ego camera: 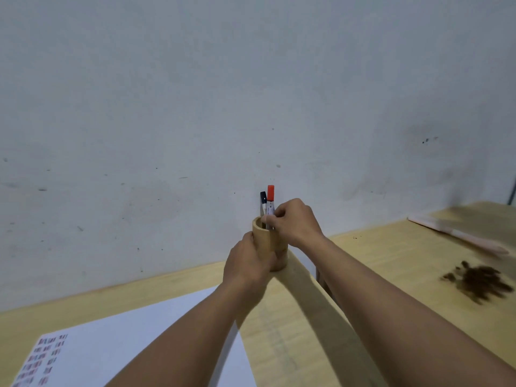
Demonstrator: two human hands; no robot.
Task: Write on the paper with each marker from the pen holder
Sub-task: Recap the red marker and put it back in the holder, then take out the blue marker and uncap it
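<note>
Nearest: white paper [134, 331] flat on the wooden table [293, 331], lower left. Rows of short red and dark marks sit in its near-left corner.

Both forearms reach forward over the table. Left hand [247, 265] is wrapped around the near-left side of the bamboo pen holder [275, 247], fingers curled against its wall. Holder stands upright near the table's far edge, close to the wall.

Right hand [293, 219] is above the holder's rim, fingertips pinched on the barrel of the red-capped marker [270, 192]. That marker stands upright with its lower end inside the holder. Just left of it, a dark-capped marker [263, 197] also stands in the holder, leaning slightly left; can't tell if the fingers touch it too.

Right side, second wooden table [418, 247] set just apart from the first. On it: a dark brown stain [479, 279], blurred, and a pale long flat object [458, 236] further back, too blurred to identify.

Behind everything: scuffed grey-white wall [223, 93].
</note>
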